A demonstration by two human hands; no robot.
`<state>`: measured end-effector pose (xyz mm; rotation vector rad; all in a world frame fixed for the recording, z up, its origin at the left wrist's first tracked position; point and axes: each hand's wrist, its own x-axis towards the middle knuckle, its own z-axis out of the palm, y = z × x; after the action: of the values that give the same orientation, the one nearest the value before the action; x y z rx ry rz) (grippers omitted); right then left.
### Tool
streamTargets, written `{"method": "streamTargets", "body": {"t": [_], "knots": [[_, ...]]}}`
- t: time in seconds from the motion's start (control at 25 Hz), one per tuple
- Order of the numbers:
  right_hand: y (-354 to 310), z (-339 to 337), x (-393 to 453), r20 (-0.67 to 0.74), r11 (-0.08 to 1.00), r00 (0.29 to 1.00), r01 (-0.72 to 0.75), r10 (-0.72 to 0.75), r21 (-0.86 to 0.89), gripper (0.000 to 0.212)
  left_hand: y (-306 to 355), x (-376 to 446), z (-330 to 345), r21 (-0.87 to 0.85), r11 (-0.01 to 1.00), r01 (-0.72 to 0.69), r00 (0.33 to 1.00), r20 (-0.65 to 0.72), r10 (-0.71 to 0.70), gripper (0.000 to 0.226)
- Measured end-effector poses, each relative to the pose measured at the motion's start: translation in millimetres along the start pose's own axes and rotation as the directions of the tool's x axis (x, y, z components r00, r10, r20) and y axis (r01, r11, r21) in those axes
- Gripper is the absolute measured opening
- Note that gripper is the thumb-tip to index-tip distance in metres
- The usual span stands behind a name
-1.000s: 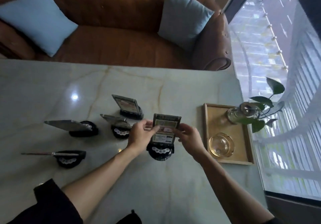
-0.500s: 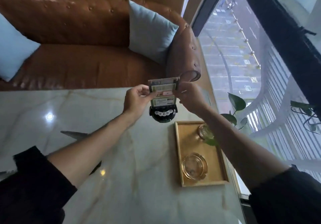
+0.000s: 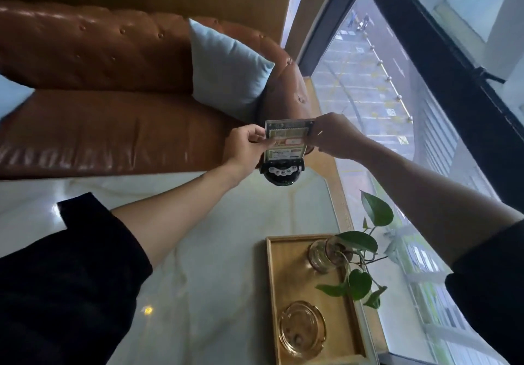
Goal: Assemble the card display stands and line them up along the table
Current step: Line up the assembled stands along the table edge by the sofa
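Note:
One card display stand [image 3: 284,149] is held up at the table's far right corner: an upright printed card in a clear frame on a round black base with white buttons. My left hand [image 3: 246,147] pinches the card's left edge. My right hand [image 3: 331,135] grips its upper right corner. The base hangs at or just above the pale marble table [image 3: 226,237]; I cannot tell whether it touches. The other stands are out of view.
A wooden tray [image 3: 272,293] at the near right holds an amber glass ashtray [image 3: 302,328] and a glass vase with a leafy plant [image 3: 329,254]. A brown leather sofa [image 3: 99,115] with a pale blue cushion [image 3: 226,70] lies beyond the table. A floor-length window [image 3: 397,87] runs along the right.
Both hands have carried the stand from the middle of the table out to its far right corner. The view has swung right, so the other stands have left the frame.

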<state>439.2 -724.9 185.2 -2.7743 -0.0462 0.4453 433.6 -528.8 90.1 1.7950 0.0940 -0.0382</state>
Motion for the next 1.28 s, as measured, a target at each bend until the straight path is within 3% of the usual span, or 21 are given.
{"method": "streamTargets", "body": {"t": [0.16,0.36,0.72,1.0,1.08,1.2,1.28], "knots": [[41,20,16,-0.055,0.991,0.995,-0.079,0.085,0.112,0.024,-19,15,32,0.022,1.0,0.007,1.0,0.021,-0.007,0.011],[79,46,32,-0.115,0.992,0.991,-0.056,0.069,0.116,0.02,-43,25,64,0.064,0.997,0.05,0.998,0.019,-0.052,0.015],[109,79,54,-0.1,0.987,0.987,-0.111,0.124,0.12,0.025,-63,29,87,0.088,0.995,0.053,0.999,0.002,-0.054,0.014],[114,93,59,-0.048,0.994,0.993,-0.105,0.106,0.017,0.025,-72,28,89,0.123,0.986,0.115,0.991,0.052,-0.122,0.018],[112,91,56,-0.014,0.991,0.994,-0.11,0.111,0.07,0.027,-64,26,85,0.181,0.978,0.101,0.986,0.112,-0.123,0.025],[108,87,49,0.061,0.977,0.99,-0.135,0.126,0.166,0.052,-54,24,71,0.271,0.957,0.105,0.957,0.235,-0.172,0.055],[107,82,44,0.066,0.966,0.981,-0.193,0.184,0.174,0.06,-46,21,54,0.299,0.948,0.107,0.951,0.247,-0.186,0.065]]}}
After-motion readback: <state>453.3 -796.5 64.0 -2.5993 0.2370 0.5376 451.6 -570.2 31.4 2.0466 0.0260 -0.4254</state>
